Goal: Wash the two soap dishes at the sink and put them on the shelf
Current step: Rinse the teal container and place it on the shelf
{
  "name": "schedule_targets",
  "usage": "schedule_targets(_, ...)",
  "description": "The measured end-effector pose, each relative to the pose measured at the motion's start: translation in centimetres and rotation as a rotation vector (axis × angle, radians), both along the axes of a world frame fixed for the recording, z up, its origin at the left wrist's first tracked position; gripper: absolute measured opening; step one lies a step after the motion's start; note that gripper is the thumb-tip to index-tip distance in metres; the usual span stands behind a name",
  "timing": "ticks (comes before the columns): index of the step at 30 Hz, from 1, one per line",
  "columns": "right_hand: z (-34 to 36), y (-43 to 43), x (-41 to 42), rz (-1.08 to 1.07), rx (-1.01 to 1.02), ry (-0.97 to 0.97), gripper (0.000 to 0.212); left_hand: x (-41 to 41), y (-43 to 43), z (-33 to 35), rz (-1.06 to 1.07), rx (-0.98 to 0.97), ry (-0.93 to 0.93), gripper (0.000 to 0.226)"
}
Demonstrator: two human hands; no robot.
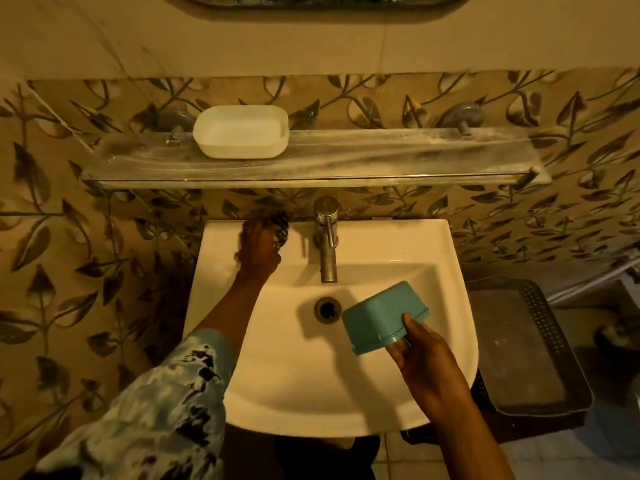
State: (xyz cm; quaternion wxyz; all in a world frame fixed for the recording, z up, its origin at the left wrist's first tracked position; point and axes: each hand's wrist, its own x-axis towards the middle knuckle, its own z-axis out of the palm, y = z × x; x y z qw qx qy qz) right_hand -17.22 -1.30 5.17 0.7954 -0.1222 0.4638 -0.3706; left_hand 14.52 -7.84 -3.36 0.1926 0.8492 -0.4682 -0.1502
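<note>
A home bathroom is shown. A white washbasin (332, 393) with a metal tap (327, 237) is fixed at centre frame. Leaf-patterned wall tiles (69, 237) and a glass shelf (346, 157) are seen above.

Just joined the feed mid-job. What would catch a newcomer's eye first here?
The teal soap dish stands out, tilted bottom-up over the sink and pinched at its rim by the right hand. Next comes the white soap dish, sitting on the left part of the glass shelf above the tap. The left hand reaches to a dark striped thing at the sink's back left corner; whether it grips it is unclear.
</note>
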Motion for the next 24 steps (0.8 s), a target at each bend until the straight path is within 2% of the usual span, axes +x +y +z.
schedule_targets(2, 0.2, 0.1, -0.1, 0.119, -0.159, 0.189, 0.025, 0.0, 0.0, 0.2, -0.039, 0.092, -0.109, 0.065)
schedule_targets(4, 0.8, 0.2, 0.1, 0.191, -0.332, 0.357, 0.025, -0.1, 0.2, 1.4, -0.051, 0.128, -0.123, 0.062)
schedule_targets(7, 1.7, 0.2, 0.7, 0.306, -0.585, 0.565, 0.024, -1.7, 1.2, 3.9, -0.002, -0.068, -0.045, 0.033)
schedule_targets(10, 3.4, -0.1, 1.4, 0.489, -0.883, 0.902, 0.023, -4.6, 3.5, 7.0, 0.1, -0.193, 0.063, 0.007)
schedule_targets(12, 4.8, -0.6, 1.7, 0.542, -1.065, 1.151, 0.018, -6.6, 5.3, 8.6, 0.108, -0.186, 0.156, 0.006)
schedule_targets(14, 6.9, -1.0, 2.0, 0.566, -1.188, 1.313, 0.019, -8.5, 7.1, 10.4, 0.049, -0.196, 0.297, 0.012)
schedule_targets(17, 10.4, -1.5, 1.9, 0.613, -1.318, 1.422, 0.026, -10.9, 9.1, 14.5, -0.084, -0.276, 0.561, 0.024)
schedule_targets(19, 12.8, -1.9, 1.5, 0.612, -1.388, 1.46, 0.037, -11.9, 9.8, 17.6, -0.167, -0.401, 0.676, 0.021)
schedule_targets(22, 16.3, -2.7, 0.9, 0.527, -1.541, 1.5, 0.047, -12.2, 9.7, 22.1, -0.232, -0.589, 0.606, 0.009)
schedule_targets(24, 18.5, -3.6, 0.9, 0.48, -1.609, 1.54, 0.048, -11.7, 8.9, 24.2, -0.31, -0.601, 0.533, 0.038)
